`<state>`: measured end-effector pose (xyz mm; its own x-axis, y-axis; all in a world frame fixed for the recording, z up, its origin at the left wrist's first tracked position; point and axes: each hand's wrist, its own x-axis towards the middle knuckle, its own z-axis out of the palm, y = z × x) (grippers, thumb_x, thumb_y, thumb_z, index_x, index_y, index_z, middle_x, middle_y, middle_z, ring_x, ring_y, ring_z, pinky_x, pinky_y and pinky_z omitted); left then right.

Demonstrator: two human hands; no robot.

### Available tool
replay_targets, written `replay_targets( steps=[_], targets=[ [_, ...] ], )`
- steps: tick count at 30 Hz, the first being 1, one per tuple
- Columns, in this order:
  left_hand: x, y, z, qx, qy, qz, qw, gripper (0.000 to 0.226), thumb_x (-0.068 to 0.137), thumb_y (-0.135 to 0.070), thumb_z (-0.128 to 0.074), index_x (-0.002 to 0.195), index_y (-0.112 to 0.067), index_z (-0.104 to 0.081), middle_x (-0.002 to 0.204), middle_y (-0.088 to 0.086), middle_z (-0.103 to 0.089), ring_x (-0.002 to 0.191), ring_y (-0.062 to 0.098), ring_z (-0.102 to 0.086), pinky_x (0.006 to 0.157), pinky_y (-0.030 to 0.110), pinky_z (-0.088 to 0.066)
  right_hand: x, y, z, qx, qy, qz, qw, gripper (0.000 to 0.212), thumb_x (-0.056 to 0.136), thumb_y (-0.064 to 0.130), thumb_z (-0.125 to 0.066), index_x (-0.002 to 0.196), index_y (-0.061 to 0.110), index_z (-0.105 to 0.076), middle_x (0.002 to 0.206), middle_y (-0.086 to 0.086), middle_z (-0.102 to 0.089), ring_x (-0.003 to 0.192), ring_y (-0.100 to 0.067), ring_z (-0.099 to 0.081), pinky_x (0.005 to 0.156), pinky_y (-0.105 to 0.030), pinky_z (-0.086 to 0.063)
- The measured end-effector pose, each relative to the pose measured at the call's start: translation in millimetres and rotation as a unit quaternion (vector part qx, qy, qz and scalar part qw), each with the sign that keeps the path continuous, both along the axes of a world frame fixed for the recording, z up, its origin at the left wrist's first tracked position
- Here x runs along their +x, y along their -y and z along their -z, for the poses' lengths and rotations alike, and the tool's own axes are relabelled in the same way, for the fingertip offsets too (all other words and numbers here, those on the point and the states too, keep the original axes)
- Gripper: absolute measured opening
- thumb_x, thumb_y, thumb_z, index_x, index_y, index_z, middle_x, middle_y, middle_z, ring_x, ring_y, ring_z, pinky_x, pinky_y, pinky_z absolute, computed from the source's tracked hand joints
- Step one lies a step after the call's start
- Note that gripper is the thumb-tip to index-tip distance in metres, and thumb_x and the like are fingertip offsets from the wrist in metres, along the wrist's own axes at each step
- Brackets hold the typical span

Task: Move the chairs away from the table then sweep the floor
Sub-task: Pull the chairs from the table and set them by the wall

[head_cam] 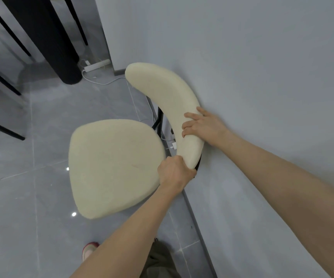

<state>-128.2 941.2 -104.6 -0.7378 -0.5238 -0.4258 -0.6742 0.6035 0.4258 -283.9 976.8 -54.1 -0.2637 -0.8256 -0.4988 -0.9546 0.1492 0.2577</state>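
Item: chair [134, 137], cream padded seat [114, 167] & curved backrest [162, 97], black frame; stands on grey tile floor [41, 121], backrest close against wall [242, 57], well apart from black table pedestal [61, 47] upper left. L hand [175, 172]: arm extended, fist wrapped round backrest's near end. R hand [204, 125]: on wall side, fingers curled over backrest. Misc: white power strip [95, 66] w/ cable by pedestal; pink shoe [88, 250].

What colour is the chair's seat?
Cream, a pale off-white; the seat shows best in the head view.
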Motion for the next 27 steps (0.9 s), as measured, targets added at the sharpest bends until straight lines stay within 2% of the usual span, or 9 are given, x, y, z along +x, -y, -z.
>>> replay_targets(
  steps=[5,8,10,13,16,18,21,27],
  targets=[
    [0.7,-0.2,2.7,-0.019,0.003,0.001,1.000,0.040,0.072,-0.047,-0.062,0.094,-0.013,-0.064,0.093,0.007,-0.067,0.086,0.030,-0.062,0.063,0.028,-0.039,-2.0,-3.1,6.5,-0.025,-0.001,-0.009,1.000,0.044,0.099,0.014,-0.039,0.136,0.037,-0.044,0.153,0.010,-0.030,0.149,-0.018,-0.006,0.121,-0.046,-0.001],
    [3.9,1.6,-1.9,-0.016,0.007,0.014,1.000,0.046,0.073,-0.052,-0.062,0.098,-0.014,-0.063,0.095,0.007,-0.068,0.088,0.030,-0.063,0.064,0.028,-0.039,2.9,-6.7,10.7,-0.031,-0.008,0.009,0.999,0.047,0.100,0.011,-0.036,0.142,0.032,-0.038,0.159,0.003,-0.018,0.150,-0.021,-0.001,0.121,-0.044,0.000],
    [8.9,6.7,-2.9,0.003,0.012,0.036,0.999,0.054,0.073,-0.059,-0.060,0.108,-0.017,-0.060,0.099,0.005,-0.068,0.093,0.029,-0.063,0.068,0.030,-0.043,7.9,-8.7,13.7,-0.032,-0.014,0.033,0.999,0.049,0.099,0.010,-0.038,0.145,0.029,-0.034,0.161,0.001,-0.010,0.150,-0.022,0.003,0.121,-0.044,-0.001],
    [23.9,18.9,-10.2,0.066,0.022,0.085,0.994,0.064,0.077,-0.064,-0.057,0.129,-0.028,-0.046,0.111,0.002,-0.066,0.101,0.027,-0.061,0.081,0.034,-0.049,19.0,-7.7,7.7,-0.037,0.001,0.088,0.995,0.048,0.098,0.011,-0.042,0.144,0.026,-0.037,0.161,-0.002,-0.009,0.150,-0.023,0.002,0.120,-0.044,-0.009],
    [43.1,31.7,-22.2,0.095,0.014,0.112,0.989,0.060,0.085,-0.057,-0.054,0.139,-0.035,-0.039,0.125,-0.004,-0.062,0.112,0.024,-0.059,0.090,0.034,-0.047,36.9,-3.8,-3.9,-0.063,0.007,0.147,0.987,0.052,0.092,0.009,-0.051,0.141,0.023,-0.041,0.161,-0.007,-0.007,0.147,-0.026,-0.012,0.115,-0.043,-0.023],
    [54.9,44.8,-32.4,0.082,-0.007,0.087,0.993,0.054,0.091,-0.046,-0.050,0.142,-0.036,-0.037,0.128,-0.007,-0.061,0.117,0.020,-0.056,0.089,0.031,-0.043,51.8,1.5,-13.8,-0.099,0.026,0.181,0.978,0.059,0.088,0.005,-0.053,0.142,0.021,-0.039,0.160,-0.008,-0.008,0.141,-0.026,-0.026,0.109,-0.039,-0.031],
    [71.8,72.5,-44.4,0.059,-0.024,0.026,0.998,0.047,0.093,-0.035,-0.047,0.139,-0.032,-0.042,0.128,-0.006,-0.061,0.120,0.020,-0.054,0.094,0.032,-0.043,76.7,13.9,-28.8,-0.131,0.057,0.212,0.967,0.057,0.088,0.004,-0.050,0.142,0.017,-0.037,0.158,-0.008,-0.017,0.134,-0.027,-0.034,0.103,-0.038,-0.034],
    [121.1,142.8,-58.8,0.030,-0.006,-0.034,0.999,0.044,0.091,-0.032,-0.050,0.135,-0.028,-0.049,0.138,0.003,-0.052,0.126,0.023,-0.049,0.101,0.037,-0.042,128.9,62.0,-44.0,-0.187,0.057,0.162,0.967,0.052,0.088,0.005,-0.048,0.138,0.015,-0.042,0.147,-0.009,-0.037,0.123,-0.029,-0.045,0.090,-0.038,-0.040]
  ],
)
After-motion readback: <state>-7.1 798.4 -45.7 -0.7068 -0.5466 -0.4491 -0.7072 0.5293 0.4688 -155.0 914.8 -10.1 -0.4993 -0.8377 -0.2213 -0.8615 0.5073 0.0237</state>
